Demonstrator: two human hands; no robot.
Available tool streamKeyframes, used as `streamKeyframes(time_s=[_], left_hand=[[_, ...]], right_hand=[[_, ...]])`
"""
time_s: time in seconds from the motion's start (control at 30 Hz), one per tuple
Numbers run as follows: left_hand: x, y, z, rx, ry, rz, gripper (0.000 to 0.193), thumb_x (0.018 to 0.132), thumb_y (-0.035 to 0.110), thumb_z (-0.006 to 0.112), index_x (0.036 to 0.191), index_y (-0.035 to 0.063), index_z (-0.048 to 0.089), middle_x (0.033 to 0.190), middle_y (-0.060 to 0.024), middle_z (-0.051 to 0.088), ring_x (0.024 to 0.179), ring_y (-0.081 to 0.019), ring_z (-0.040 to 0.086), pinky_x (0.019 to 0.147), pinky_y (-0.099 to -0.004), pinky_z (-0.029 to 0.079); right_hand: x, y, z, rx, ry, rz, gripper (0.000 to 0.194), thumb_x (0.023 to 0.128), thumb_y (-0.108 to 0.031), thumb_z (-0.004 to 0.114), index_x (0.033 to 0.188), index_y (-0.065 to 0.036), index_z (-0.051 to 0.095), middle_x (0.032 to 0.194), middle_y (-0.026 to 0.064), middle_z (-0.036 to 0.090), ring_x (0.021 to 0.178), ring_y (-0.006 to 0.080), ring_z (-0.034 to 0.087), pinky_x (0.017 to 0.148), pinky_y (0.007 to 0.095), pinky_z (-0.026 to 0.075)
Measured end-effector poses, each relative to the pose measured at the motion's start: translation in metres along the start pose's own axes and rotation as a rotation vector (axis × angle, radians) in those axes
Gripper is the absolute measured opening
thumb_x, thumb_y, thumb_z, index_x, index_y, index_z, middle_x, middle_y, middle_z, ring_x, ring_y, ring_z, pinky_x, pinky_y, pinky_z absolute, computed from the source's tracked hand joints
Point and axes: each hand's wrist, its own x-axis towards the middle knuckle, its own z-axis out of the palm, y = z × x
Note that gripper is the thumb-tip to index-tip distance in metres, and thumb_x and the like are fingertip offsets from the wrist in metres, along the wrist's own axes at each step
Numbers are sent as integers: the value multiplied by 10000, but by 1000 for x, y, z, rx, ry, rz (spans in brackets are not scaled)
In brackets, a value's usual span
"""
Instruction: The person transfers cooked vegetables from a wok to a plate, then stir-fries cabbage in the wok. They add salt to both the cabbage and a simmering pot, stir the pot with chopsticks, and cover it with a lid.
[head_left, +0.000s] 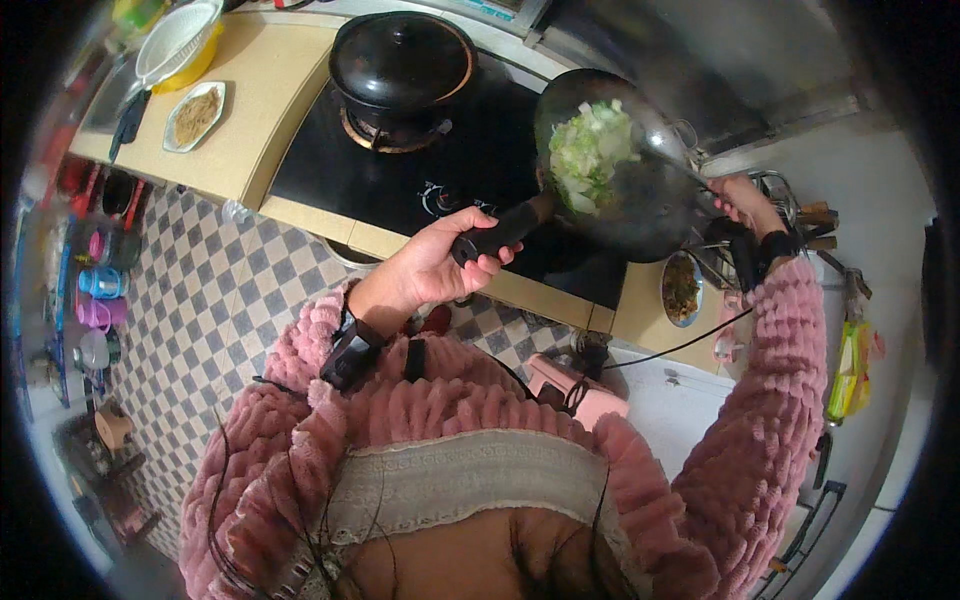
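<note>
My left hand (465, 259) grips the black handle of a dark wok (645, 202), which is tilted over the right side of the hob. Chopped pale green vegetables (592, 154) lie in the wok, towards its left side. On the right, my right hand (742, 201) is closed on the handle of a cooking utensil (694, 176) that reaches into the wok; its head is hard to make out. A bowl of cooked food (681, 289) stands on the counter below the wok's right side.
A lidded black pot (403, 64) sits on the left burner of the black glass hob (322, 157). On the left counter are a dish of tan powdery food (193, 116), a knife (129, 124) and a white colander (176, 45) in a yellow basin. A black cable (679, 347) crosses near my right forearm.
</note>
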Motion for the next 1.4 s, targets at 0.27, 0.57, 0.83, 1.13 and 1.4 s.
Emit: streamKeyframes(time_s=[0.27,0.57,0.83,1.13,1.4], left_hand=[[0,3,2,43,64,-24,494,809,276,516,1139,-84,434,842,-96,528,606,-124,508,495,-179,449],[6,7,6,96,123,-7,416,807,250,577,1073,-55,481,878,-95,550,793,-172,586,656,-231,530],[9,9,-1,-68,94,-152,386,828,257,565,1055,-40,472,838,-69,505,673,-116,510,535,-185,465],[2,5,14,90,185,-48,467,841,311,568,1130,-40,463,857,-84,533,683,-133,529,564,-200,482],[7,10,1,-10,-17,-148,421,842,298,586,1069,-39,480,815,-66,537,620,-122,527,506,-193,463]], right_hand=[[-60,-14,29,-469,300,-813,298,805,-94,561,1094,-29,589,689,142,591,597,240,573,574,364,448],[-236,-44,94,-685,424,-444,316,789,-64,558,1104,-49,589,872,228,597,766,414,563,685,449,451],[-236,-52,134,-831,361,-378,348,786,-89,558,1134,-83,564,919,221,590,781,383,598,714,451,478],[-137,2,37,-544,413,-315,225,790,-185,582,905,-9,661,695,178,622,602,303,612,623,381,492],[-58,37,16,32,-82,121,278,852,-221,557,641,-39,544,510,-2,487,419,68,442,356,223,321]])
